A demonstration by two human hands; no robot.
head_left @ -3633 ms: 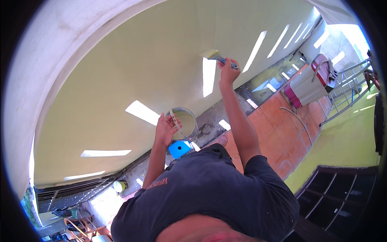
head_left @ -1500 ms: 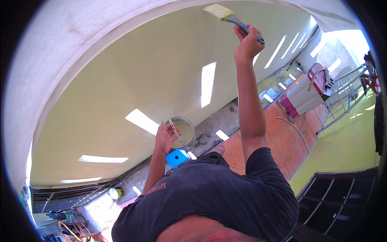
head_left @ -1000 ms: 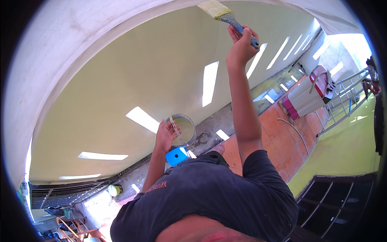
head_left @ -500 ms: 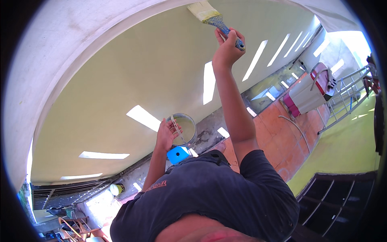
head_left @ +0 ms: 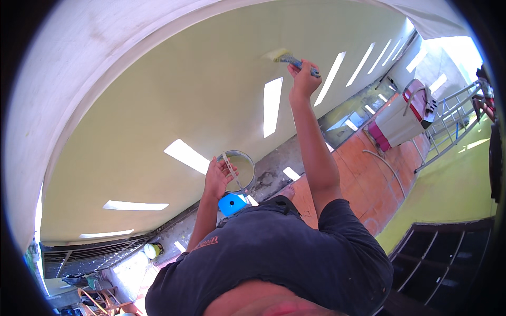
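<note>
Wall (head_left: 158, 105), far: pale coat looks mostly complete; remainder cannot be told. Right arm (head_left: 314, 142) extended, elbow slightly bent. Bucket (head_left: 253, 169) near, left of centre, handle strap (head_left: 238, 182) loosely hooked by left hand (head_left: 216, 178). Brush (head_left: 288, 58) apparently on wall, right hand (head_left: 304, 80) closed around it.

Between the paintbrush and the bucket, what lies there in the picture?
In the head view, the stretch from the paintbrush to the bucket crosses pale yellow wall, with one slanted bright patch of light on it.
</note>
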